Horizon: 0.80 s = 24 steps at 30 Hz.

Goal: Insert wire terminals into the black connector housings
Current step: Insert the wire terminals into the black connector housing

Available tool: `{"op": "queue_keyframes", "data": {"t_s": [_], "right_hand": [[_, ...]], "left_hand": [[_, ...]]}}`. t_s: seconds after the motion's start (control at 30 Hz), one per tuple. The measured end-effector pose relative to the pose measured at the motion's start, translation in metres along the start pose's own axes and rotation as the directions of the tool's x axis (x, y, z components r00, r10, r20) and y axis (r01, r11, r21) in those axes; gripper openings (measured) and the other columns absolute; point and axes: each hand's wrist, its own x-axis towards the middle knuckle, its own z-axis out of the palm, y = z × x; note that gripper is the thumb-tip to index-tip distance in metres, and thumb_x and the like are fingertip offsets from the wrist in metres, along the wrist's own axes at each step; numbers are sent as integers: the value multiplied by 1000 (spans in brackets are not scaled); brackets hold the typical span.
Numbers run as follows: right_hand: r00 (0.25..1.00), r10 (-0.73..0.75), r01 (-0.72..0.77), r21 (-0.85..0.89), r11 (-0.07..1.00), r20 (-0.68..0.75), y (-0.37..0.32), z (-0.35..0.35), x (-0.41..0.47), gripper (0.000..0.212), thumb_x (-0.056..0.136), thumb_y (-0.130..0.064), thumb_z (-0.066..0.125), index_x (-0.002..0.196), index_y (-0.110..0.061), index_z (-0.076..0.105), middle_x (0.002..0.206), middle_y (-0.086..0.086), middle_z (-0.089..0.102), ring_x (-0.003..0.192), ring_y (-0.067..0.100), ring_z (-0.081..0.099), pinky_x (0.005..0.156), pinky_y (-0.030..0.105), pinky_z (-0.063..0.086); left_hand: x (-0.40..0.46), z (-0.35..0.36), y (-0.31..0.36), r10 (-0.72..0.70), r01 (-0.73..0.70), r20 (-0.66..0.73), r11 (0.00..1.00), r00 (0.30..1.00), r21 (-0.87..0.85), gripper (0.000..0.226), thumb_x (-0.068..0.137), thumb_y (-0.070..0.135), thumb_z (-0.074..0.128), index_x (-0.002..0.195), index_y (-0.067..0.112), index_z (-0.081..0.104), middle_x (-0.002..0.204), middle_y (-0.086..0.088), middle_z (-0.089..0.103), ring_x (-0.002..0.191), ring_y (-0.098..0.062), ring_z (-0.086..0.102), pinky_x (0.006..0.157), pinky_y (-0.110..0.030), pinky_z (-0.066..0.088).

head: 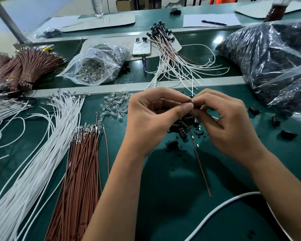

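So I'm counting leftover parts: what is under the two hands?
Under the left hand and right hand lies a pile of loose black housings on the green mat. A brown wire hangs down. How many housings the hands cover cannot be seen.

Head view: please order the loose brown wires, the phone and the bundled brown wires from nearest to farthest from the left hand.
From the left hand:
1. Loose brown wires, on the mat just left of it.
2. Phone, straight behind it.
3. Bundled brown wires, far back left.
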Motion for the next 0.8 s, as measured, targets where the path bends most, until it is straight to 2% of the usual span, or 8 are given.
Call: {"op": "queue_keyframes", "data": {"t_s": [0.27, 0.43, 0.5, 0.63, 0.8], "right_hand": [[999, 32, -32, 47, 998, 12, 3, 3, -1, 4, 96, 3, 67, 97, 1, 71, 89, 6, 66, 82, 26, 63, 74, 37, 51], [997, 74, -73, 58, 996, -11, 3, 4, -3, 3, 98, -8, 67, 98, -9, 70, 87, -6, 67, 79, 16, 64, 73, 26, 49], [996, 85, -84, 83, 993, -16, 2, 4, -4, 5, 98, -14, 68, 101, -12, 71, 90, -10, 69, 81, 13, 65, 75, 22, 49], [996, 86, -83, 110, 990, -24, 2, 2, -2, 6, 94, -14, 75, 99, -15, 73, 89, -5, 70, 82, 14, 65, 76, 25, 49], [993, 116, -112, 138, 984, -20, 3, 1, -3, 4, 93, -15, 75, 97, -14, 74, 87, -9, 70, 80, 9, 65, 76, 20, 47]], "left_hand": [[-1, 1, 1, -4, 2, -62, 999, 998, -39, 18, 78, -13, 77, 84, 4, 73, 82, -10, 72, 76, -26, 68, 74, -51, 58], [0, 1, 2, 57, -56, -41, 998, 998, 31, 18, 76, -14, 78, 90, -3, 73, 82, -12, 72, 76, -19, 68, 72, -30, 55], [1, 1, 1, 74, -73, -26, 996, 997, 50, 18, 76, -14, 79, 90, -5, 73, 83, -15, 72, 77, -20, 69, 73, -28, 54], [1, 2, 1, 76, -76, -7, 996, 997, 50, 18, 76, -14, 79, 91, -5, 73, 84, -16, 71, 78, -19, 69, 74, -27, 54], [0, 3, 2, 45, -46, 26, 998, 999, 41, 20, 74, -10, 81, 92, -3, 74, 82, -7, 73, 76, -14, 70, 72, -22, 54]]}}
